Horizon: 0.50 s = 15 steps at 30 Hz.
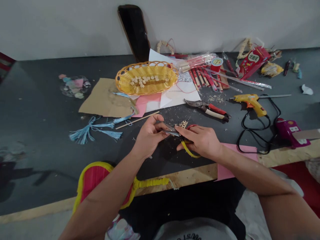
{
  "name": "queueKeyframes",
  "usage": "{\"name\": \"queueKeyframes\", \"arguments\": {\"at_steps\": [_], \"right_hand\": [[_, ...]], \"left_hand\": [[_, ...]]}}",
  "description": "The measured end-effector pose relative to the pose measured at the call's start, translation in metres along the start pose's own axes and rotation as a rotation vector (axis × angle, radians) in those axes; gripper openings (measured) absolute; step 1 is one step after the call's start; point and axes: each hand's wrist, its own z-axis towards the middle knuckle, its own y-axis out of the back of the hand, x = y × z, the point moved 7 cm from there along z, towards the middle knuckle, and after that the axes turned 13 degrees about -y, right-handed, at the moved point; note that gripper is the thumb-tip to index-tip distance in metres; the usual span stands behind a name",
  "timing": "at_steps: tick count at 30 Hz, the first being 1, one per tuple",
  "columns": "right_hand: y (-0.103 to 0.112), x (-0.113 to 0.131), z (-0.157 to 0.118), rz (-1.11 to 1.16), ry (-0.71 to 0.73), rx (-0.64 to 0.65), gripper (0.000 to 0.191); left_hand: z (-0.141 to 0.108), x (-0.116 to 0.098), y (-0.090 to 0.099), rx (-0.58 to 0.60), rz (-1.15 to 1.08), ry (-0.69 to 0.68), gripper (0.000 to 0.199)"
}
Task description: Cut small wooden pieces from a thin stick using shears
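Observation:
My right hand (206,140) is closed around a pair of scissors (189,150), which has a yellow and a red handle loop. The scissor blades point left, toward my left hand (148,136). Thumb and fingers of that left hand are pinched together beside the blade tips; what they hold is too small to make out. Just behind the scissors lies a small pile of beige pieces (183,124). A thin wooden stick (135,121) lies behind my left hand. Under my left forearm is a red paddle shape with yellow edging and a yellow handle (152,182).
Behind my hands stands a yellow woven basket (150,90) holding small beige pieces. Pruning shears (215,110) and a glue gun (252,101) with its cord lie to the right. Blue tassels (87,131) lie left. A phone (135,31) leans on the wall.

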Motion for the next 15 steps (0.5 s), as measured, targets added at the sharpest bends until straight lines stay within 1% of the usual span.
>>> {"name": "queueKeyframes", "arguments": {"at_steps": [4, 9, 12, 15], "right_hand": [[0.002, 0.0, 0.0, -0.011, -0.012, 0.009, 0.048], [0.002, 0.0, -0.001, 0.032, -0.028, 0.012, 0.044], [0.002, -0.006, 0.003, 0.117, -0.079, 0.024, 0.049], [0.006, -0.012, 0.008, 0.227, -0.135, 0.024, 0.059]], "left_hand": [[0.0, 0.001, 0.0, -0.008, -0.005, 0.003, 0.05], [-0.001, 0.002, -0.001, -0.005, -0.038, 0.003, 0.053], [-0.001, 0.001, -0.002, 0.018, -0.046, -0.011, 0.053], [-0.002, 0.0, -0.004, 0.043, -0.04, -0.02, 0.052]]}}
